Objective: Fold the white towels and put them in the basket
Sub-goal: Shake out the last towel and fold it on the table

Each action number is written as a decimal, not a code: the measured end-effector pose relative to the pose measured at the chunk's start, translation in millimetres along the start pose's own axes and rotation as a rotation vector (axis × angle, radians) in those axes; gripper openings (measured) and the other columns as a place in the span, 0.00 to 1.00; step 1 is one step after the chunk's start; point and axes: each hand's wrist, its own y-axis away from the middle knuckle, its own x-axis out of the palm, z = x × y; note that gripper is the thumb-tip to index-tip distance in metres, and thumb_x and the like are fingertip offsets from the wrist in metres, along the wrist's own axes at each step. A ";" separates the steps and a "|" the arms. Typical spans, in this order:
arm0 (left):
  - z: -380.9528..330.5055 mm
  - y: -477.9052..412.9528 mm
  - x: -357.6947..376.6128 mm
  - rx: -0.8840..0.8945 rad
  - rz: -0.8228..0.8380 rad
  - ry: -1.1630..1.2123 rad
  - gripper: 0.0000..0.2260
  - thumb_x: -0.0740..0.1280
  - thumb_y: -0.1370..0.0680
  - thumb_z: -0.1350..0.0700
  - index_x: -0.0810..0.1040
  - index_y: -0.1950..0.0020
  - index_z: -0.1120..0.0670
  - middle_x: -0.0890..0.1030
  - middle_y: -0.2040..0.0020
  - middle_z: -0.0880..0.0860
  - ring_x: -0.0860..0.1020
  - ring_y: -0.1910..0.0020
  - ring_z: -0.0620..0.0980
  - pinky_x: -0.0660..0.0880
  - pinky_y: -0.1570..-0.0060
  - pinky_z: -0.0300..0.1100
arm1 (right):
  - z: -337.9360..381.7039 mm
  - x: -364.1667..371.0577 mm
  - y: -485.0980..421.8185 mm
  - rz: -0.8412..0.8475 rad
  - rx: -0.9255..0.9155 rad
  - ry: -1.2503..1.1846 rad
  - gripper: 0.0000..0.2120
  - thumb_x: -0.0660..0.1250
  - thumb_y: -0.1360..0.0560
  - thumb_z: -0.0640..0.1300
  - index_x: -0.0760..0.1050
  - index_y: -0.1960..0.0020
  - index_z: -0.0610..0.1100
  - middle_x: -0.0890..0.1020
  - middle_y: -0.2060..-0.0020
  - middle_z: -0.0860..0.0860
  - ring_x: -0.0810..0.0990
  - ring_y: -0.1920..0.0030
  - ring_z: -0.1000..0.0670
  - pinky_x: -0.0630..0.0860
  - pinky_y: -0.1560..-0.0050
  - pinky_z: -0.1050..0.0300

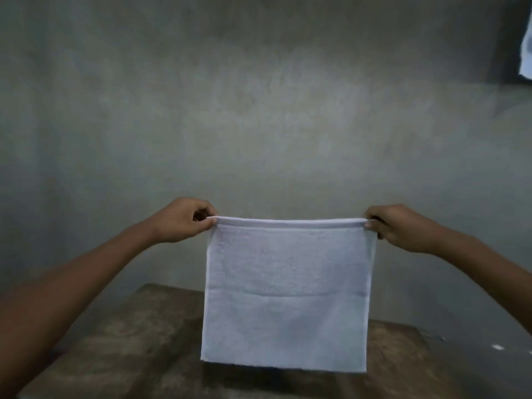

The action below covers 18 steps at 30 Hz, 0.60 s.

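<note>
A white towel (288, 295) hangs flat and stretched in the air above the table, its top hem level and its lower edge free. My left hand (184, 220) pinches the top left corner. My right hand (400, 227) pinches the top right corner. Both arms reach forward at about the same height. No basket is in view.
A worn brown wooden table (138, 341) lies below and behind the towel. A grey concrete wall (259, 110) fills the background. Something white (526, 50) shows at the top right edge beside a dark panel. Small white specks lie on the floor at the right.
</note>
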 end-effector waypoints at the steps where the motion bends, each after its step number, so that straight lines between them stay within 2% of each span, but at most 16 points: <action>1: -2.4 -0.4 -3.4 -0.018 -0.003 0.047 0.07 0.68 0.24 0.57 0.79 0.59 0.46 0.84 0.58 0.47 0.80 0.61 0.38 0.74 0.58 0.31 | -2.0 -5.7 0.3 -0.031 0.006 -0.020 0.10 0.62 0.22 0.42 0.70 0.62 0.49 0.79 0.65 0.47 0.78 0.62 0.46 0.69 0.62 0.57; 3: -5.1 -0.9 -9.0 -0.100 0.083 0.204 0.03 0.70 0.26 0.54 0.81 0.57 0.52 0.84 0.58 0.52 0.79 0.60 0.42 0.74 0.57 0.35 | -3.5 -12.5 1.5 0.032 0.010 -0.054 0.08 0.64 0.23 0.43 0.74 0.60 0.48 0.82 0.65 0.50 0.79 0.64 0.51 0.70 0.64 0.63; 6: -9.0 0.8 -19.4 -0.270 0.447 0.413 0.26 0.76 0.40 0.39 0.81 0.53 0.58 0.82 0.63 0.49 0.78 0.64 0.40 0.75 0.62 0.32 | -5.4 -18.6 6.0 0.060 0.022 -0.179 0.05 0.66 0.24 0.43 0.77 0.58 0.46 0.82 0.69 0.50 0.79 0.68 0.56 0.70 0.67 0.67; 7: -7.9 1.9 -22.2 -0.306 0.517 0.448 0.30 0.77 0.43 0.38 0.81 0.53 0.59 0.82 0.64 0.48 0.77 0.65 0.39 0.74 0.64 0.31 | -5.4 -20.1 10.3 0.103 0.027 -0.269 0.04 0.67 0.24 0.42 0.78 0.57 0.44 0.81 0.72 0.50 0.77 0.72 0.55 0.70 0.68 0.66; 8: -5.6 1.9 -23.5 -0.322 0.555 0.462 0.29 0.77 0.41 0.39 0.81 0.53 0.61 0.81 0.65 0.49 0.77 0.66 0.39 0.73 0.66 0.31 | -5.8 -20.3 15.0 0.162 0.036 -0.371 0.05 0.67 0.25 0.42 0.79 0.56 0.41 0.79 0.74 0.48 0.76 0.73 0.53 0.70 0.69 0.63; 10: -5.6 0.4 -21.0 -0.285 0.475 0.365 0.19 0.74 0.31 0.46 0.80 0.53 0.62 0.80 0.68 0.49 0.75 0.69 0.40 0.70 0.68 0.32 | -7.5 -17.6 21.3 0.147 0.073 -0.510 0.06 0.67 0.25 0.42 0.79 0.55 0.39 0.76 0.75 0.46 0.73 0.74 0.51 0.69 0.71 0.59; 13: -5.6 -7.4 -4.8 0.014 0.033 -0.091 0.02 0.69 0.24 0.55 0.80 0.56 0.53 0.79 0.66 0.44 0.75 0.70 0.39 0.68 0.68 0.29 | -9.8 -8.2 22.3 0.076 0.125 -0.546 0.06 0.67 0.24 0.43 0.79 0.54 0.41 0.77 0.74 0.45 0.73 0.73 0.52 0.68 0.70 0.58; 14: -7.6 -9.3 2.4 0.077 -0.041 -0.179 0.02 0.68 0.24 0.57 0.81 0.54 0.52 0.80 0.64 0.44 0.76 0.67 0.36 0.67 0.67 0.27 | -11.2 -3.6 21.9 0.087 0.142 -0.546 0.05 0.67 0.24 0.43 0.79 0.54 0.41 0.77 0.73 0.45 0.72 0.72 0.52 0.67 0.71 0.60; 16: -7.0 -11.0 15.1 0.088 -0.030 -0.183 0.04 0.68 0.24 0.58 0.81 0.53 0.51 0.81 0.63 0.46 0.76 0.66 0.34 0.68 0.67 0.26 | -16.0 6.6 21.3 0.018 0.187 -0.551 0.05 0.67 0.24 0.44 0.79 0.55 0.43 0.77 0.74 0.45 0.72 0.73 0.53 0.66 0.73 0.65; 18: -6.3 -8.5 22.4 0.050 0.019 -0.113 0.03 0.68 0.24 0.58 0.81 0.53 0.50 0.81 0.64 0.46 0.78 0.67 0.37 0.70 0.68 0.26 | -21.5 15.9 24.1 -0.071 0.208 -0.557 0.05 0.66 0.24 0.44 0.79 0.55 0.43 0.77 0.74 0.47 0.71 0.75 0.56 0.65 0.73 0.65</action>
